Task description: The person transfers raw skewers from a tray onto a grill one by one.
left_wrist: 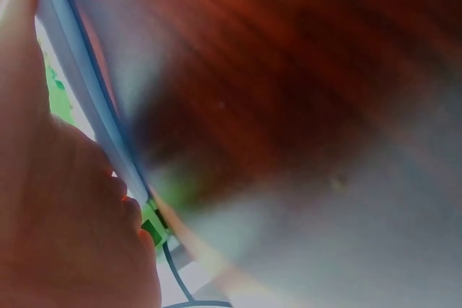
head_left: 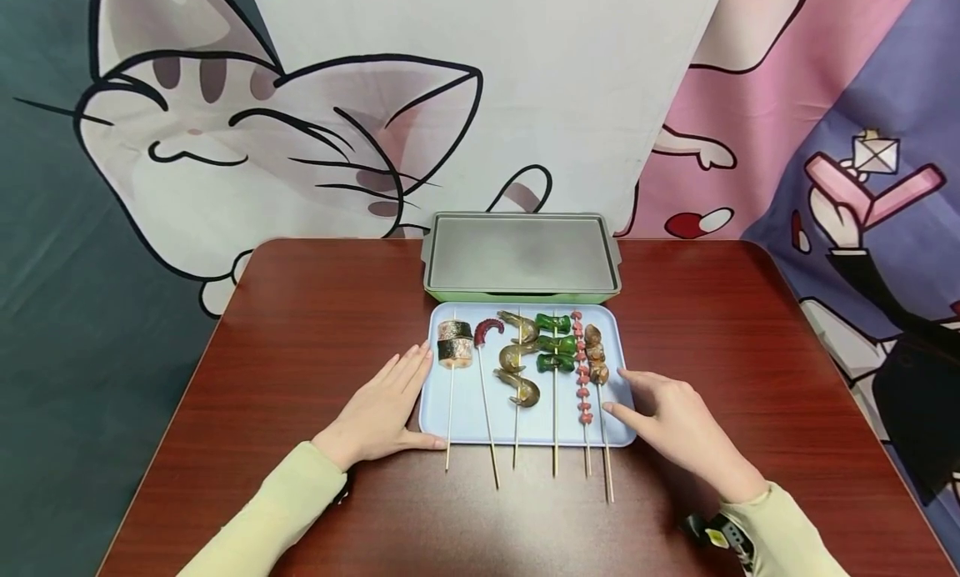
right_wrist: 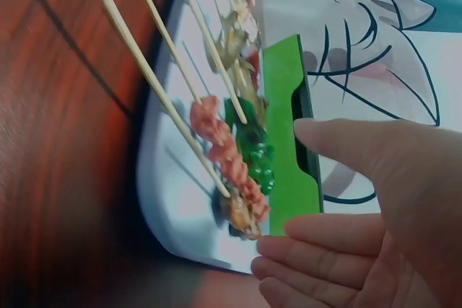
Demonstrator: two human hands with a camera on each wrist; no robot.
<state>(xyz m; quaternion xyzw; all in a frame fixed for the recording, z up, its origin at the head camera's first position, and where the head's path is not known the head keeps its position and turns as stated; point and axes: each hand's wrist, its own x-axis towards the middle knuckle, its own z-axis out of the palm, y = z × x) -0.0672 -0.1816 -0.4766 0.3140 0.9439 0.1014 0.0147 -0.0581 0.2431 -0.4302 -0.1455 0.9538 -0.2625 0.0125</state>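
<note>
Left grip (head_left: 384,408), a bare hand: straight fingers lie along the left edge of a pale-blue rectangular tray (head_left: 467,410) with rounded corners. Thumb reaches to the near-left corner, its tip close to the stick of the first skewer; contact with that stick cannot be told. Nothing grasped.

Right grip (head_left: 671,408), also bare: extended, relaxed fingers at the tray's right edge, thumb spread apart and pointing toward the outermost stick. Nothing held; whether the thumb meets the tray cannot be told.

Tray lies on the reddish-brown wooden bench (head_left: 337,293), between the two grips. It carries six skewers on thin pale wooden sticks, sticks toward the person, lower ends past the near edge. Left to right: black-and-cream banded roll skewer (head_left: 454,343); dark-red curled tentacle skewer (head_left: 480,335); olive-grey three-shrimp skewer (head_left: 512,358); glossy green three-piece skewer (head_left: 556,344); pink-red small-bead skewer (head_left: 582,380); brown lumpy skewer (head_left: 597,353). The roll skewer is nearest the left grip, the brown one nearest the right.

Just beyond the tray's far edge: grey rectangular griddle with green base (head_left: 521,256).
</note>
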